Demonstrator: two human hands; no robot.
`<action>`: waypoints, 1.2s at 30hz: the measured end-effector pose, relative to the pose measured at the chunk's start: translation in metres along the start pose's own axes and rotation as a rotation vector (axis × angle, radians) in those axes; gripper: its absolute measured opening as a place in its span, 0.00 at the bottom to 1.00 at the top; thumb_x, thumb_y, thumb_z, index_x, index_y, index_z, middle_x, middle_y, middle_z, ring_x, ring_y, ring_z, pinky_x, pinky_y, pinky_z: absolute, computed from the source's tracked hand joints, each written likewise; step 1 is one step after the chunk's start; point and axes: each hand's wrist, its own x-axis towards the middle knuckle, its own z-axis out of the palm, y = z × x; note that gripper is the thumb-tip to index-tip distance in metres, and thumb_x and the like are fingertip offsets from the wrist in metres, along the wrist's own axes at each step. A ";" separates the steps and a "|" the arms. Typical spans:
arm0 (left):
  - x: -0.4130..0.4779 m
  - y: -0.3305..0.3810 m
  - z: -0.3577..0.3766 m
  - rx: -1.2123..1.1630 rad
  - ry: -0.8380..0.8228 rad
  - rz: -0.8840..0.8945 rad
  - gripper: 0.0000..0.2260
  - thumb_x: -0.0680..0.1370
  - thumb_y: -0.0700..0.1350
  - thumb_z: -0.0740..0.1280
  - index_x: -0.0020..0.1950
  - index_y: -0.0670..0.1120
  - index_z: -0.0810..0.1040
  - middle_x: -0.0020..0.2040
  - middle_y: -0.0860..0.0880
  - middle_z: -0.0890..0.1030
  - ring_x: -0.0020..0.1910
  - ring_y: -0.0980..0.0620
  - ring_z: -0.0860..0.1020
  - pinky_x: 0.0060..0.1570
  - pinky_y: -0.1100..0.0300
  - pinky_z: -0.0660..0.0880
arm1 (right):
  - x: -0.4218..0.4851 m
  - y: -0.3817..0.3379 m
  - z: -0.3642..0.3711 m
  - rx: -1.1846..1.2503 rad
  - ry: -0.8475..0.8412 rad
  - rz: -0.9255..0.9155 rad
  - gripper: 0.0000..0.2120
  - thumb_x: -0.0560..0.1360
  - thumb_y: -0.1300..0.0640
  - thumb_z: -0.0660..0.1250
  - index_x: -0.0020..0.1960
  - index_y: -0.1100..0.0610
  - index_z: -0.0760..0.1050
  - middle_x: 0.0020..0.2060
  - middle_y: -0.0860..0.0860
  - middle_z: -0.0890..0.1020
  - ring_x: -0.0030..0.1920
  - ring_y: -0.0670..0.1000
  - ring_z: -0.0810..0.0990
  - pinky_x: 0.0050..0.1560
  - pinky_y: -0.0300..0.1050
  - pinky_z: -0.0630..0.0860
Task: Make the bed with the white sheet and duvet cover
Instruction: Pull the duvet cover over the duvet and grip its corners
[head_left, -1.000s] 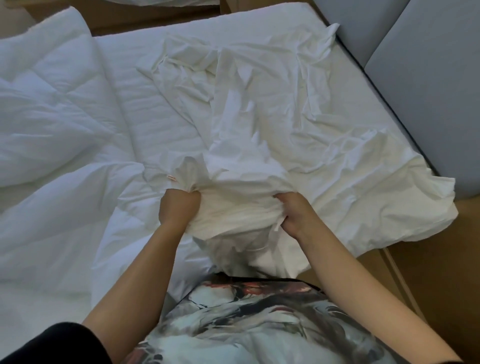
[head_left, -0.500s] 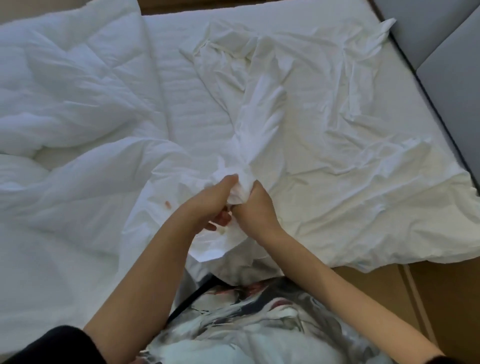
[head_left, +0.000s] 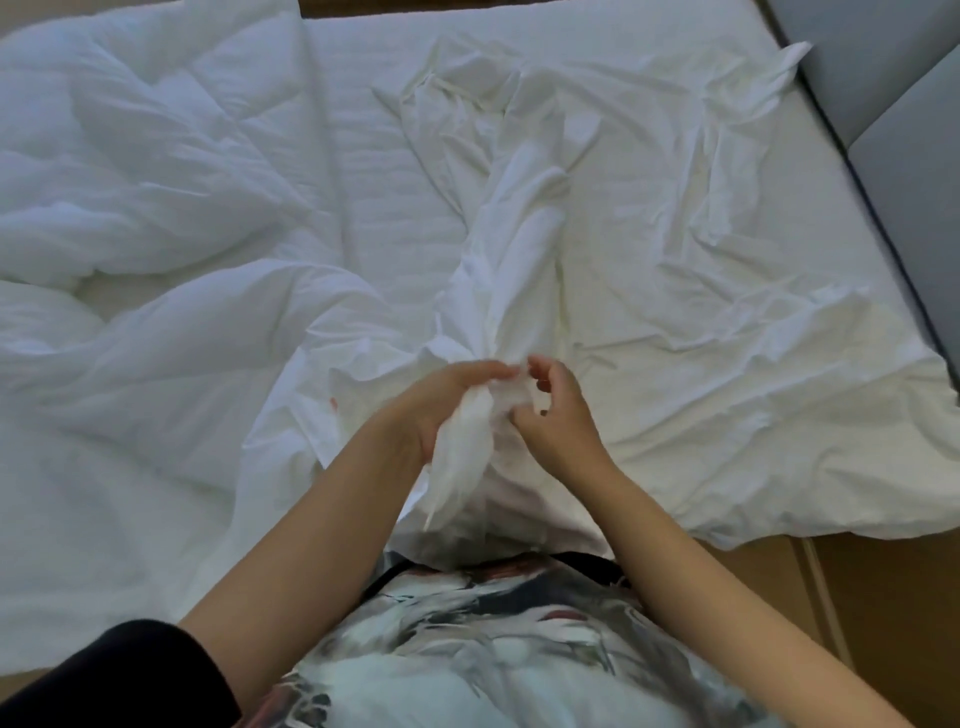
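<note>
A crumpled white sheet lies spread over the right half of the mattress, with a bunched ridge running toward me. My left hand grips that bunched fabric near the bed's front edge. My right hand is just beside it, fingers curled and pinching the same bunch at its top. A puffy white duvet is heaped over the left half of the bed, its near edge reaching my left forearm.
A grey padded headboard runs along the bed's right side. The wooden floor shows at the lower right, past the sheet's hanging edge. My patterned shirt fills the bottom of the view.
My hands, a shoulder's width apart on the sheet a second ago, have come together on one bunch of fabric. The view has shifted left and closer over the bed.
</note>
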 end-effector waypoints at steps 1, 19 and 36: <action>-0.003 0.000 0.007 0.096 0.007 -0.009 0.10 0.68 0.44 0.71 0.45 0.41 0.84 0.42 0.42 0.82 0.39 0.46 0.79 0.48 0.53 0.74 | 0.007 0.006 -0.003 -0.076 -0.090 -0.036 0.15 0.72 0.61 0.64 0.58 0.52 0.70 0.53 0.48 0.74 0.51 0.46 0.74 0.49 0.39 0.70; -0.014 0.028 0.002 -0.174 -0.034 0.213 0.13 0.71 0.49 0.67 0.46 0.40 0.80 0.38 0.43 0.82 0.39 0.47 0.82 0.39 0.57 0.80 | -0.002 -0.077 -0.004 -0.299 0.083 -0.369 0.09 0.78 0.61 0.59 0.50 0.60 0.78 0.42 0.51 0.76 0.42 0.49 0.73 0.44 0.42 0.69; -0.004 0.016 -0.033 0.212 0.057 0.227 0.26 0.68 0.47 0.73 0.63 0.38 0.74 0.54 0.40 0.82 0.51 0.42 0.82 0.48 0.50 0.79 | -0.032 0.020 0.027 -0.334 0.131 0.008 0.13 0.81 0.57 0.53 0.50 0.61 0.75 0.46 0.51 0.79 0.45 0.50 0.76 0.45 0.44 0.71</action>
